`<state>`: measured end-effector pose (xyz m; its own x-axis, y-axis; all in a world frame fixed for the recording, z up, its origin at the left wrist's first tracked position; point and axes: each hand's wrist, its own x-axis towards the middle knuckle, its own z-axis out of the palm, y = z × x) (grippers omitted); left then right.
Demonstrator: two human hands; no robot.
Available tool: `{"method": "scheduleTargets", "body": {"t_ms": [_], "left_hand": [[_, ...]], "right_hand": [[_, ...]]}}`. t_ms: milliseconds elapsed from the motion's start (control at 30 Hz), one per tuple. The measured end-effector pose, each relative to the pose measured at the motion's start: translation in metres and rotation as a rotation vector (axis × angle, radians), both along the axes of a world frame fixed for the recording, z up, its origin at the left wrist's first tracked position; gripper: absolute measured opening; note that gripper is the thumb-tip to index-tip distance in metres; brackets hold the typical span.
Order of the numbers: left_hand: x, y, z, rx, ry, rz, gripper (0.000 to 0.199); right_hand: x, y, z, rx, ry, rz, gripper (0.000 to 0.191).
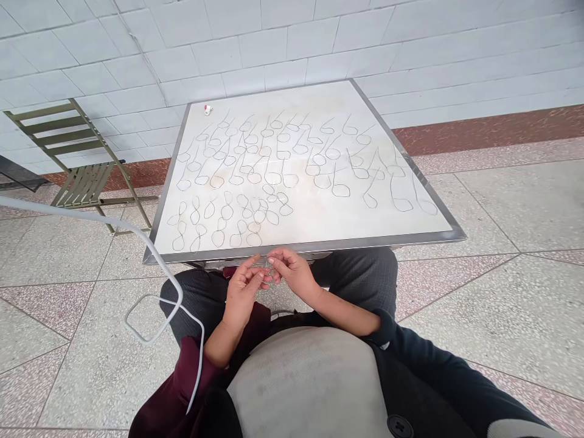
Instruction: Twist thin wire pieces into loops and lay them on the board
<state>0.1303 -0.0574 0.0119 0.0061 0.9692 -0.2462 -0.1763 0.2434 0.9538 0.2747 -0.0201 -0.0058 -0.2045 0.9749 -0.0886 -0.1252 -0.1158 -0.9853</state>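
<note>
Left grip (243, 289), right grip (293, 274): thin wire (266, 264), axis unclear.

Spreads out as a pale tabletop (347, 226) with a grey border (365, 244), carrying thin dark single-loop strands (342, 196) with loose tails, laid in uneven rows from left to right across the middle and far parts. Bears at the near left a close cluster of figure-eight strands (227, 205), overlapping in places. Also holds, near the far left corner, a small white object (208, 110) with a touch of red.
</note>
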Motion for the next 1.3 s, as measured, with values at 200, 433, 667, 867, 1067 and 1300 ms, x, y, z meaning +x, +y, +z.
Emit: {"method": "scheduleTargets", "body": {"t_ms": [200, 433, 667, 867, 1067, 1300], "left_hand": [[-0.0011, -0.0002, -0.003, 0.001, -0.058, 0.016, 0.046], [-0.0018, 0.0003, -0.0025, -0.01, -0.057, 0.037, 0.045], [-0.0028, 0.0008, -0.0001, -0.017, -0.05, 0.044, 0.045], [-0.0025, 0.001, -0.0001, -0.025, -0.075, 0.059, 0.043], [-0.0021, 0.0002, 0.0008, -0.024, -0.099, 0.054, 0.044], [-0.0017, -0.0001, 0.0034, -0.07, -0.104, 0.03, 0.049]], "right_hand": [[0.0, -0.0008, -0.0029, 0.021, 0.067, 0.084, 0.027], [0.0021, -0.0016, -0.0019, 0.02, 0.111, 0.118, 0.032], [0.0025, -0.0021, -0.0022, -0.013, 0.154, 0.123, 0.031], [0.0026, -0.0033, -0.0033, -0.027, 0.181, 0.121, 0.027], [0.004, -0.0012, -0.0073, -0.06, 0.182, 0.086, 0.025], [0.0068, 0.0028, -0.0062, -0.108, 0.15, 0.015, 0.027]]}}
